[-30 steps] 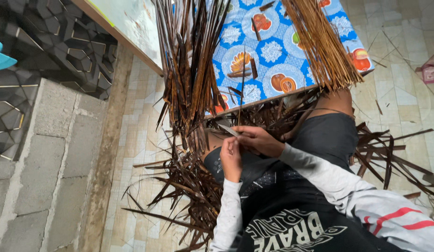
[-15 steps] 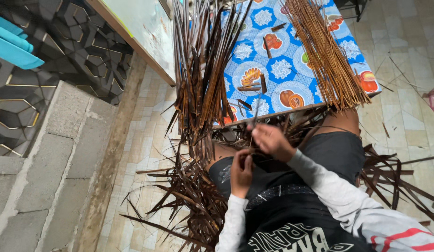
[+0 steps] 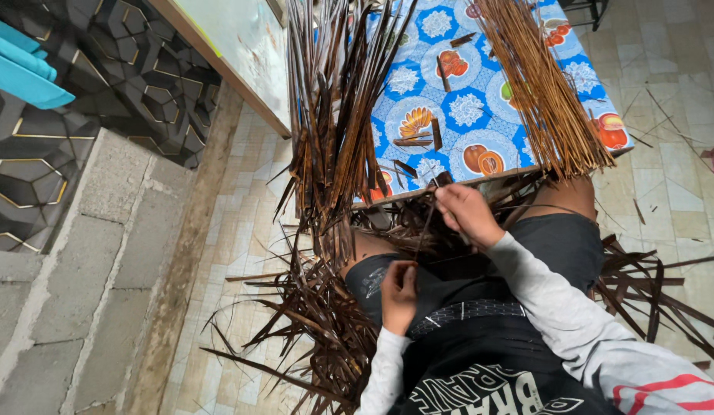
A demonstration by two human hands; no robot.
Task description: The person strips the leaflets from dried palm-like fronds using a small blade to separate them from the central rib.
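Observation:
I sit at a low table covered with a blue fruit-patterned cloth. My right hand is at the table's near edge, closed on the upper end of a thin dark leaf strip. That strip runs down to my left hand, which pinches its lower end above my lap. A bundle of dark brown dried leaves hangs over the table edge just left of my hands. On the cloth to the right lies a bundle of thin lighter sticks.
Discarded dark leaf strips are heaped on the tiled floor and around my legs, with more at the right. A grey concrete ledge and a dark patterned wall stand at the left. A pale board leans beside the table.
My hands have moved apart: the right rose to the table edge, the left dropped toward my lap, and the strip is stretched between them. The view has shifted slightly.

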